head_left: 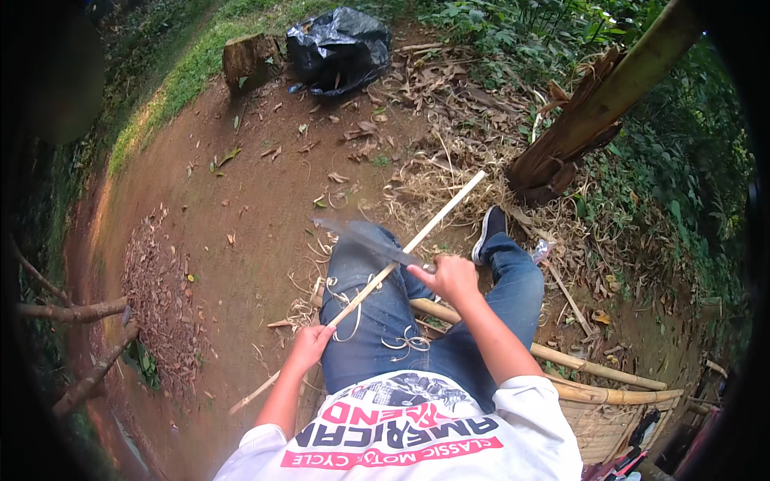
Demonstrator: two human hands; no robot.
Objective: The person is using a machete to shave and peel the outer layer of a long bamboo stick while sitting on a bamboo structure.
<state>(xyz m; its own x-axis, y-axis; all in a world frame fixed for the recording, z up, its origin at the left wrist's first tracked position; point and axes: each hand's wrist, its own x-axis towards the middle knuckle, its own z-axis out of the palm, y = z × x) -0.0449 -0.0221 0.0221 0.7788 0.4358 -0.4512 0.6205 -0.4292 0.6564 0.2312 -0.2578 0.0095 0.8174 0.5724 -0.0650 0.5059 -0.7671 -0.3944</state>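
My left hand (309, 349) is closed round a long pale strip (449, 207), which looks like split bamboo. The strip slants across my lap, from the lower left up to the far right. In my right hand (451, 280) is the handle of a long-bladed knife (369, 242). Its blade points left, slightly blurred, and crosses the strip above my thigh; whether the edge touches the wood I cannot tell. Thin curled shavings (409, 342) lie on my jeans, and one curl hangs by the strip between my hands.
A leaning trunk (593, 104) rises at the far right, with shavings and dry leaves round its foot. At the back are a black plastic bag (341, 48) and a tree stump (249, 62). Bamboo poles (601, 367) lie at my right; branches (76, 311) reach in from the left.
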